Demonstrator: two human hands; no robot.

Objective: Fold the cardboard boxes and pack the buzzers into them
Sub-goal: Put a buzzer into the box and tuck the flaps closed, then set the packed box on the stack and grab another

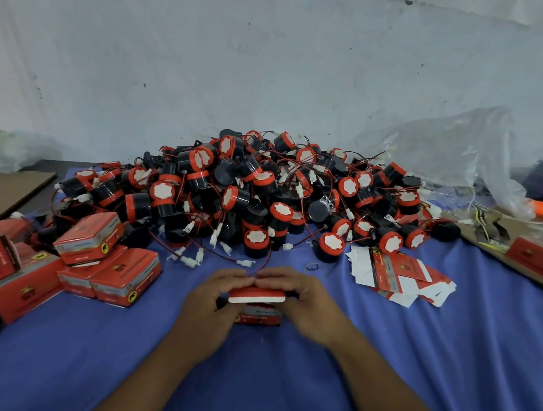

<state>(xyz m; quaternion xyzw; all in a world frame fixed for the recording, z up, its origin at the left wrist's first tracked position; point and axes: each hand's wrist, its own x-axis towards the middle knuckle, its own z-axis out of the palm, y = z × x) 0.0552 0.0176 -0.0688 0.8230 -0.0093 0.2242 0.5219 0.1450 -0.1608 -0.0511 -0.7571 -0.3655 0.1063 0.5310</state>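
Cloth, blue and wide [382, 355], covers the table and gives us a soft place to work. At the back sits a big heap of black and red round buzzers [258, 188], near enough to reach. On the left lie shut red cardboard boxes [101, 258], pushed aside, we think, because they are done. On the right lie flat red and white card sheets [396, 276], not yet folded. In the middle, close to us, is one small red cardboard box [257, 312]. The left hand [213, 300] and the right hand [302, 299] both curl round it, fingertips meeting on top, likely to press its white-edged flap down. The hands hide the inside, so we cannot tell if a buzzer is in it. The boxes at the far left are cut off and blurry.
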